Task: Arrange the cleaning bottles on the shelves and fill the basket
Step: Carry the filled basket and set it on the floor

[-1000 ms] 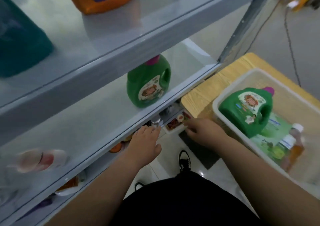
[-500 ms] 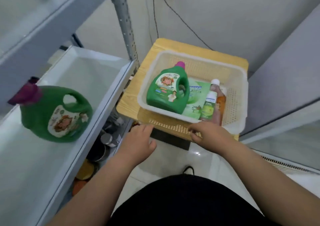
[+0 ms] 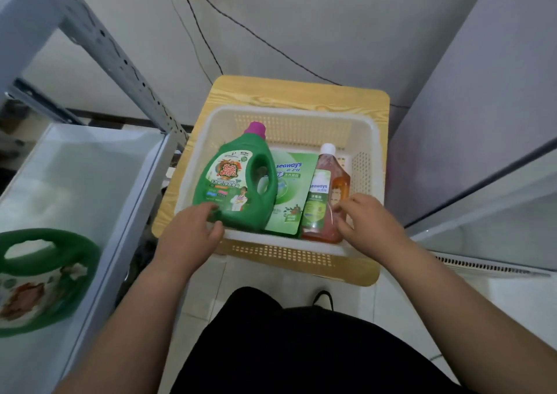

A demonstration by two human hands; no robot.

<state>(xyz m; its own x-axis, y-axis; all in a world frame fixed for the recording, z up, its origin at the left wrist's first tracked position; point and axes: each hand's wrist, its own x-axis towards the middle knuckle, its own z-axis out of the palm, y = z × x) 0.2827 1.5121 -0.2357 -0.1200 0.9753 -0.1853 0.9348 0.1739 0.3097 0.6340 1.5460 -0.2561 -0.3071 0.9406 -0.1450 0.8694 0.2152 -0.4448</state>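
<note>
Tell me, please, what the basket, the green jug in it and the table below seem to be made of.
Basket: looks like whitish moulded plastic, matte, with small holes in rows through its walls.
Green jug: probably smooth opaque plastic, handle moulded in, printed label.
Table: wood-grain top, pale yellow; real wood or printed laminate, I cannot tell.

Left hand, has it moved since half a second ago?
Yes. Against the basket, the left hand has gone forward: it was short of the near rim, and now its fingers reach over it to the green jug.

"seaways" on green pouch (image 3: 286,194), also on amber bottle (image 3: 320,200).
</note>
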